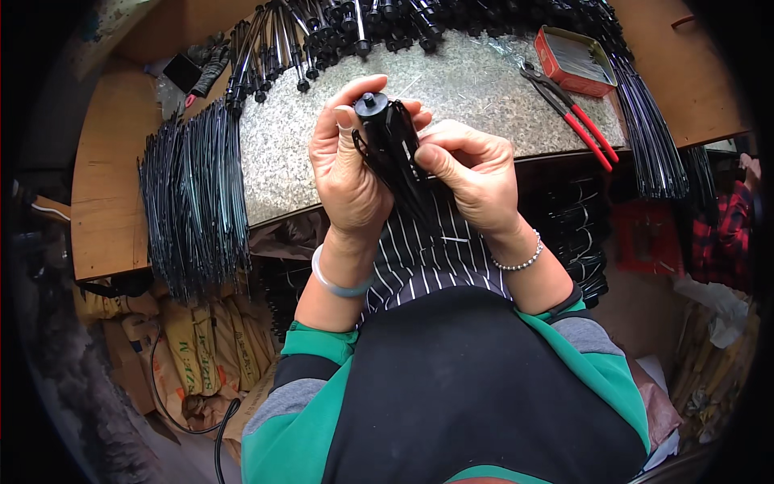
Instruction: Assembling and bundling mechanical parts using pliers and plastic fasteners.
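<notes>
Above my lap, near the table's front edge, I hold a black folded umbrella frame [393, 141]. Its round black cap with a small stud points up and away from me, and its thin dark ribs hang downward. My left hand [351, 177] is closed around its left side, thumb near the cap. At the frame's right side, my right hand [484, 173] pinches with thumb and forefinger among the ribs; the exact part between those fingertips is hidden. A thin, pale, pin-like piece [455, 239] shows against my striped apron, below the frame.
Several umbrella frames with silver shafts [360, 28] lie along the speckled tabletop's [278, 161] back. Dark rib bundles [193, 194] drape over its left edge, others [649, 137] on the right. Red-handled pliers [576, 121] lie beside a red box [574, 64] of thin metal pieces.
</notes>
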### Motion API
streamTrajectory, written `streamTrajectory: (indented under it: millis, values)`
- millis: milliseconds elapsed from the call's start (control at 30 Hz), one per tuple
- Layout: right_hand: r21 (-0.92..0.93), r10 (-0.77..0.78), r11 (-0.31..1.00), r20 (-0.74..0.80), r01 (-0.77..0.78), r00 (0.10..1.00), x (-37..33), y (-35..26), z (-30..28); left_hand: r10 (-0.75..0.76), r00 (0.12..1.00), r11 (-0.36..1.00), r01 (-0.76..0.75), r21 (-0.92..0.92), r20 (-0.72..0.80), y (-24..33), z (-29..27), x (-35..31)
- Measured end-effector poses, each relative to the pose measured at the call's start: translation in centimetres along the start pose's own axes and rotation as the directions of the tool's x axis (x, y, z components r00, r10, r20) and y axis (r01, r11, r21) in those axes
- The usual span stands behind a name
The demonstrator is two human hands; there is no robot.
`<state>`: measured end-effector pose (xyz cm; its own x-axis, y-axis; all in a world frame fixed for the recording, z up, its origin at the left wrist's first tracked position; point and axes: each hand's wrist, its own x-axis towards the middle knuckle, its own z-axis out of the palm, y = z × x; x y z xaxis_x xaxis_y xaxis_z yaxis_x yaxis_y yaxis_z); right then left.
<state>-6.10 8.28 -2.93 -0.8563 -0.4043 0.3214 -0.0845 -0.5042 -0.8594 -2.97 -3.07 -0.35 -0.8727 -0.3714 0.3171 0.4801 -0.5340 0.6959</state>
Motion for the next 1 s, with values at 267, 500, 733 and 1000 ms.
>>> streamTrajectory:
  millis: [267, 500, 733, 1000]
  values:
    - [-0.055, -0.031, 0.998, -0.004, 0.031, 0.999, 0.2, 1.4, 0.3, 0.082, 0.996, 0.973, -0.085, 0.216, 0.02, -0.5, -0.4, -0.1]
    - [-0.284, -0.001, 0.958, 0.088, 0.027, 0.996, -2.6, 4.1, 1.5, -0.039, 0.954, 0.977, 0.098, -0.189, 0.296, 0.7, -1.0, 1.0]
    - [-0.513, -0.143, 0.839, 0.117, 0.183, 0.983, -2.2, 3.5, 1.1, -0.035, 0.998, 0.917, 0.014, 0.398, 0.047, 1.5, 0.3, -2.0]
    - [-0.792, -0.54, 0.233, 0.378, 0.565, 0.752, 0.1, -3.8, 1.1, 0.172, 0.984, 0.713, -0.162, 0.682, 0.054, 0.8, 0.1, -3.5]
